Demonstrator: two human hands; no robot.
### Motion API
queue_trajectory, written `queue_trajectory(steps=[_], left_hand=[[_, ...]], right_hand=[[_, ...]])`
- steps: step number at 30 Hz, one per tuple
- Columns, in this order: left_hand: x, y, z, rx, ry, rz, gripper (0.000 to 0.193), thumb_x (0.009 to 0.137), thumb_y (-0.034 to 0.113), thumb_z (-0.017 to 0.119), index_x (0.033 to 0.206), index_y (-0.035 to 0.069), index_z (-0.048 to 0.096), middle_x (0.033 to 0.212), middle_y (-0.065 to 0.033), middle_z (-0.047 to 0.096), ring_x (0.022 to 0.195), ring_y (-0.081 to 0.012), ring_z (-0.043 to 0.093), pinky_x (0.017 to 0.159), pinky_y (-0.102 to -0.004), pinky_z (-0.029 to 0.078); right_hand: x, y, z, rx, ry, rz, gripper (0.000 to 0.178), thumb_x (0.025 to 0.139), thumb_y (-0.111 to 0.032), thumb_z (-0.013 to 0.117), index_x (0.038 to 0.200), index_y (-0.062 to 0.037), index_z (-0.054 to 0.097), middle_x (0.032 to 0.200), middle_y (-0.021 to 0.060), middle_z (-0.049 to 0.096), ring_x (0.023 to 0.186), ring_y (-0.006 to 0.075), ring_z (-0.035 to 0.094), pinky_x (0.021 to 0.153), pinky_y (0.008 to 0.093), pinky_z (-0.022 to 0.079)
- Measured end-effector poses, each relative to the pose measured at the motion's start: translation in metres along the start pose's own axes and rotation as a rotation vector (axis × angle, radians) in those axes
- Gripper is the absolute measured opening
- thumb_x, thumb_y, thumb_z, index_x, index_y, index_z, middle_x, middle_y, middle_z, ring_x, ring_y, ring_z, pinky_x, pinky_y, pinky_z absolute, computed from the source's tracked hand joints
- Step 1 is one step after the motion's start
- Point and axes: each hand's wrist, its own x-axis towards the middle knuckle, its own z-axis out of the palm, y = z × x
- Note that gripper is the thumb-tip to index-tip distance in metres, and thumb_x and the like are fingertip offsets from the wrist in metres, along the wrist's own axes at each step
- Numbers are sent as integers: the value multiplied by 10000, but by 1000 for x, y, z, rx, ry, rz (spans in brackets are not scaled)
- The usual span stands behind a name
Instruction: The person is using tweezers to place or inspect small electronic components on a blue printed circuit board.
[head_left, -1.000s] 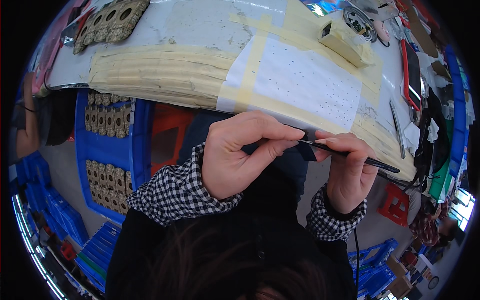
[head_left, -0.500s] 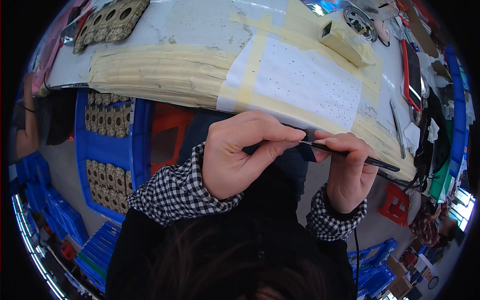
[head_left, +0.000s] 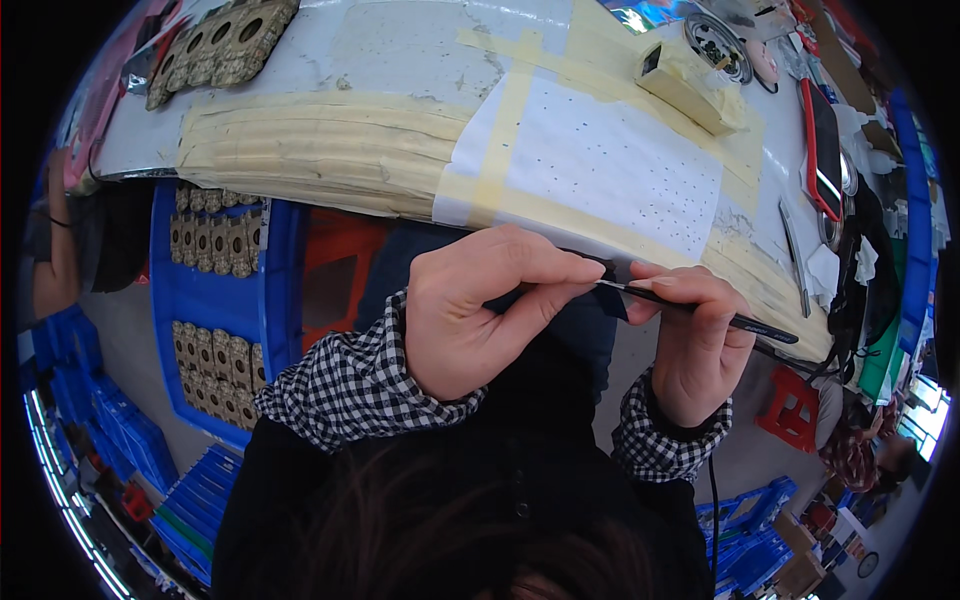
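Note:
Over the table's front edge, my right hand [head_left: 705, 335] grips a slim black pair of tweezers [head_left: 700, 308]. The metal tip points left and meets the fingertips of my left hand [head_left: 490, 305]. Thumb and forefinger of that left hand are pinched together; whatever lies between them is too small or hidden to make out. Just beyond both hands, a white sheet [head_left: 620, 150] dotted with tiny dark specks is taped to the table. A second pair of tweezers [head_left: 795, 258] lies at the table's right, beside a red-edged phone [head_left: 823, 150].
To my left, a blue tray [head_left: 212, 292] holds rows of camouflage-patterned housings [head_left: 212, 243]. More housings [head_left: 222, 42] rest on the table at the far left. A tape-wrapped block [head_left: 690, 88] and a round metal dish [head_left: 718, 48] stand far right. A red stool [head_left: 788, 410] is at lower right.
My left fingertips and the tweezer tip have shifted very slightly left. Both grips look the same.

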Motion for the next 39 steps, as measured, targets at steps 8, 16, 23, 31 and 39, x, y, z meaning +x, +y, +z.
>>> queue_trajectory(steps=[8,16,23,31,39], left_hand=[[-1,0,1,-34,-15,-70,167,799,-89,649,943,-6,669,789,-84,654,723,-134,631,662,-231,477],[-3,3,-2,-140,-74,-191,136,821,-80,626,944,-28,650,804,-88,637,704,-116,620,650,-219,481],[-1,7,-5,-203,-58,-269,127,826,-78,621,945,-40,640,828,-90,633,725,-114,617,660,-219,490],[-4,5,-12,-288,49,-334,116,854,-33,613,969,-32,624,834,-69,634,719,-97,613,640,-220,527],[2,10,-16,-463,125,-547,167,877,38,615,1031,-27,623,812,-63,650,679,-82,615,600,-201,515]], right_hand=[[-1,-2,0,2,55,0,396,973,-286,467,931,68,639,891,196,658,732,230,653,815,363,488],[8,0,-23,-816,-17,-442,290,850,-256,653,981,2,671,867,120,664,804,263,645,848,431,506],[10,0,-21,-1070,-143,-533,245,781,-229,710,966,-72,685,918,103,664,853,264,637,816,422,523],[22,-17,-20,-1119,-372,-387,181,665,-59,697,814,-57,594,1044,150,643,1012,325,569,941,478,454],[23,-30,-31,-1002,-374,-369,118,712,-102,622,800,-31,586,1020,178,652,1005,350,572,982,531,397]])
